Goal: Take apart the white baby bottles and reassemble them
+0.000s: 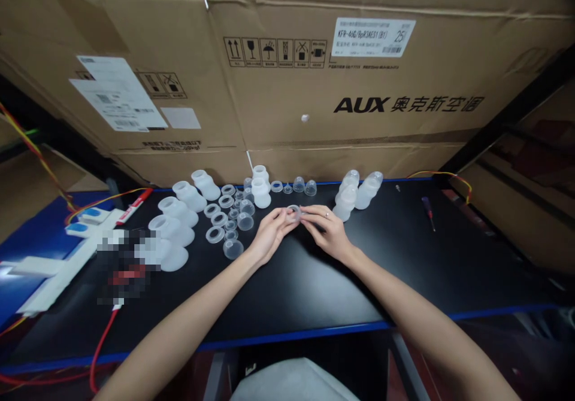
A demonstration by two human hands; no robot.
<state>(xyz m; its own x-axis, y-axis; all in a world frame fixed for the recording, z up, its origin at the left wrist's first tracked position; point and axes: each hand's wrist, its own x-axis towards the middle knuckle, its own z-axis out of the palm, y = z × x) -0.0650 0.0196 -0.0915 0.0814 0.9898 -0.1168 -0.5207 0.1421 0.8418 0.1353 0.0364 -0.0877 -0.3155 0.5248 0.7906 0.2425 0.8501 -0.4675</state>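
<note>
My left hand (pixel 269 233) and my right hand (pixel 327 228) meet over the middle of the black table (pixel 404 269). Both pinch one small translucent plastic ring (pixel 293 212) between their fingertips, just above the tabletop. To the left of my hands lie several clear rings and small caps (pixel 223 217) in loose rows. Beyond them stand several translucent white bottle bodies (pixel 179 209). A stacked bottle (pixel 261 186) stands just behind my hands.
Assembled bottles (pixel 359 191) lie at the back right. A small screwdriver (pixel 428 211) rests on the right. White power strips (pixel 85 224), a red marker (pixel 137 204) and red and yellow wires sit at the left. Large cardboard boxes (pixel 314 90) wall off the back.
</note>
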